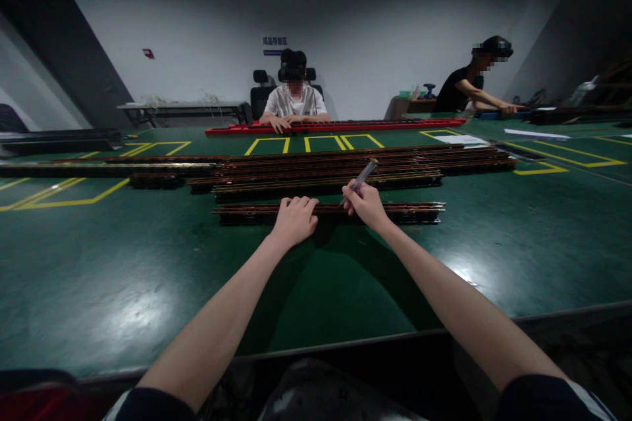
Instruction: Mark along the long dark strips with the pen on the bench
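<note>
both our forearms reach over the green counter (148, 289) to the nearest long rail (395, 212), which runs left to right. our left hand (295, 219) presses on it, fingers curled over its edge. our right hand (365, 202) is closed around a pen (362, 177), tip down, barrel tilted up-right. we judge a marking step: next comes a steady tip on the rail.

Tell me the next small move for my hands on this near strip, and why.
Probably lower the tip of the pen onto the near strip. The right hand grips the pen with its tip at the strip's top, and the left hand rests on the strip beside it, steadying it on the green table.
</note>
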Available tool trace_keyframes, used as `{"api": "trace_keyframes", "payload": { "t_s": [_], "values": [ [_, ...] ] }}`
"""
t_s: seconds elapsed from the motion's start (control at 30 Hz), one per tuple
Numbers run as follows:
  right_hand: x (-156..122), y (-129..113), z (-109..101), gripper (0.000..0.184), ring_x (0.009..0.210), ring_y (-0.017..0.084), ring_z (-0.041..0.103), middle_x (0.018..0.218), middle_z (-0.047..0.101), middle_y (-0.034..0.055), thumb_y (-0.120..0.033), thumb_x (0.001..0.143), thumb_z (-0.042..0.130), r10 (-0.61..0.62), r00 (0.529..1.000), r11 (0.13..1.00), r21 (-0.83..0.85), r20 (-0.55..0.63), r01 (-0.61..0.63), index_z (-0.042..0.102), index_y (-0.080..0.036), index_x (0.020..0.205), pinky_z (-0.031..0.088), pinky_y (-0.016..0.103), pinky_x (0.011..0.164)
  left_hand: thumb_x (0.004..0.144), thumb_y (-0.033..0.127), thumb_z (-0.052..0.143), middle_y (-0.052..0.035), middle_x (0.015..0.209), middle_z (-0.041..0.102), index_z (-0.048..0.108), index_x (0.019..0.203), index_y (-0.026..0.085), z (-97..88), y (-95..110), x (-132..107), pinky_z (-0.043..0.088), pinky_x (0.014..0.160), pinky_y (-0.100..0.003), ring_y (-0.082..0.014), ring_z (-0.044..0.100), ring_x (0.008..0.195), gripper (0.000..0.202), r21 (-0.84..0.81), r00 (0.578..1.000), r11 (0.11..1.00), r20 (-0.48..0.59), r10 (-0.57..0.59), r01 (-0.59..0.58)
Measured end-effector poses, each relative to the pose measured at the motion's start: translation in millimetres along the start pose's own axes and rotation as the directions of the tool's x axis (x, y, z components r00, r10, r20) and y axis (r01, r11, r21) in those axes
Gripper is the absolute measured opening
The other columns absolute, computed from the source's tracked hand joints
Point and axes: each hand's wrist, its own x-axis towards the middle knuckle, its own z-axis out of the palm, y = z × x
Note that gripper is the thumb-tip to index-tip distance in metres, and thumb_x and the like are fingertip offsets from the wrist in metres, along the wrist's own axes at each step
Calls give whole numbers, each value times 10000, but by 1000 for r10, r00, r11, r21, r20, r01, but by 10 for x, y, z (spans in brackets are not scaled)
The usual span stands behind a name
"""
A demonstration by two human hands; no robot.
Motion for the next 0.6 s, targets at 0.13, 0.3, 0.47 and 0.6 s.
{"api": "trace_keyframes", "payload": {
  "t_s": [0.13, 0.3, 0.47, 0.6],
  "values": [
    [-1, -8, -2, 420, 389, 99, 525, 531, 583, -6, -596, 812, 544, 2, 1000, 1000, -4, 1, -2, 496, -191, 713, 448, 215, 393, 891, 228, 363, -112, 1253, 626, 552, 1254, 193, -23, 10, -1, 367, 989, -463, -258, 559, 1132, 411, -17, 1000, 1000, 16, -2, 3],
    [-4, -2, -4, 413, 394, 96, 525, 540, 586, -4, -591, 816, 544, 6, 1000, 1000, 3, 5, -6, 494, -195, 711, 452, 211, 399, 889, 226, 360, -125, 1256, 622, 554, 1256, 179, -31, 12, 0, 367, 993, -472, -264, 560, 1135, 417, -25, 1000, 1000, 22, -3, 4],
    [-3, 8, -1, 403, 390, 97, 520, 536, 579, -8, -580, 818, 552, 4, 1000, 1000, 16, 1, -4, 496, -192, 720, 448, 214, 395, 887, 231, 364, -131, 1245, 628, 558, 1249, 162, -16, 2, -1, 371, 986, -475, -268, 564, 1124, 417, -33, 1000, 999, 5, 6, -5],
    [-1, 9, -1, 397, 396, 97, 520, 544, 580, -5, -571, 820, 556, 5, 1000, 1000, 26, 7, -6, 499, -190, 724, 445, 218, 399, 891, 237, 357, -132, 1241, 631, 561, 1247, 151, -2, -2, -1, 375, 978, -469, -267, 567, 1117, 419, -26, 1000, 1000, -6, 9, -9]
  ]
}}
